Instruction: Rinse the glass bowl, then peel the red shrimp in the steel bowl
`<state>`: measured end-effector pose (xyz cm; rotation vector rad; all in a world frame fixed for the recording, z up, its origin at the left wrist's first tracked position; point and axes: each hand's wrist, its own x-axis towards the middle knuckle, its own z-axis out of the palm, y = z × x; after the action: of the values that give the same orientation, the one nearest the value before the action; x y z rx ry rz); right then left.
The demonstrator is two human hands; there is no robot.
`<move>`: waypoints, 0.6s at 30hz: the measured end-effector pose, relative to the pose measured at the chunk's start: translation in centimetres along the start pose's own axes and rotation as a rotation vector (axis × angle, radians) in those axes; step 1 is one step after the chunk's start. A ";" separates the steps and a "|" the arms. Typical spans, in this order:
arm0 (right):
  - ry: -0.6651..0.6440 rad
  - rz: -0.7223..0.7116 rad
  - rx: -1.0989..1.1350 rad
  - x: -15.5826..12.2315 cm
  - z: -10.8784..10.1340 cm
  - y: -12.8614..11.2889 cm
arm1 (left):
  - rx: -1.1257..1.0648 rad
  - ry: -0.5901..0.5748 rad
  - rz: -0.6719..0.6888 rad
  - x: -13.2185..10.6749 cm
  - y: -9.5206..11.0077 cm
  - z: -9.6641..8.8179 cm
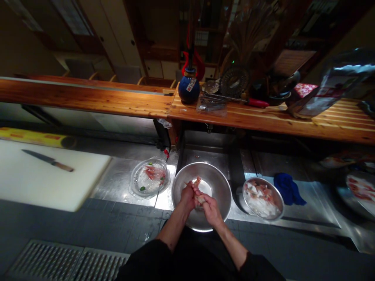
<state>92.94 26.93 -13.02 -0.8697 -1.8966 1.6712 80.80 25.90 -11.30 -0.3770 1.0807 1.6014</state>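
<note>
Both hands meet above a wide steel bowl (218, 179) that stands at the sink's front edge. In them is a pale pinkish shrimp (200, 199), with an orange-red end poking out past the fingers. My left hand (189, 197) is closed round it from the left. From the right, my right hand (211, 208) grips it with fingers and thumb pressed together. The fingers cover much of the shrimp. Left of the bowl sits a round clear-rimmed plate (134, 187) with white shreds, red pieces and green bits. To the right is a steel pot (247, 201) holding pinkish pieces and something white.
A knife (47, 159) lies on the white cutting board (88, 171), below a yellow roll (32, 136). A blue cloth (287, 189) rests right of the pot. The raised wooden counter (140, 105) bears a blue jar (189, 88) and a red-handled tool (256, 103).
</note>
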 end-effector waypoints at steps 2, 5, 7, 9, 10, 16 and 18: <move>0.015 -0.022 0.065 -0.3 0.1 0.2 | -0.047 0.003 -0.069 -0.2 0.4 0.1; 0.107 0.011 0.360 -0.2 0.3 0.6 | -0.076 0.014 -0.118 -0.4 0.7 0.1; 0.150 0.128 0.697 0.3 -0.1 0.7 | -0.065 0.035 -0.108 -0.3 1.0 -0.2; 0.189 0.322 0.968 1.0 -1.1 0.8 | -0.029 0.061 -0.068 -0.4 1.3 -0.8; 0.211 0.433 1.033 1.3 -1.8 0.9 | -0.003 0.068 -0.048 -0.5 1.5 -1.2; 0.245 0.742 0.887 2.3 -3.6 2.8 | 0.100 0.033 -0.064 -2.2 2.4 -4.1; 0.218 0.729 0.826 2.3 -3.1 3.3 | 0.115 0.019 -0.073 -2.5 2.5 -4.8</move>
<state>94.03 30.95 -15.93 -1.3509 -0.5997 2.3508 78.05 20.62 -10.93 -0.3513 1.1550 1.4672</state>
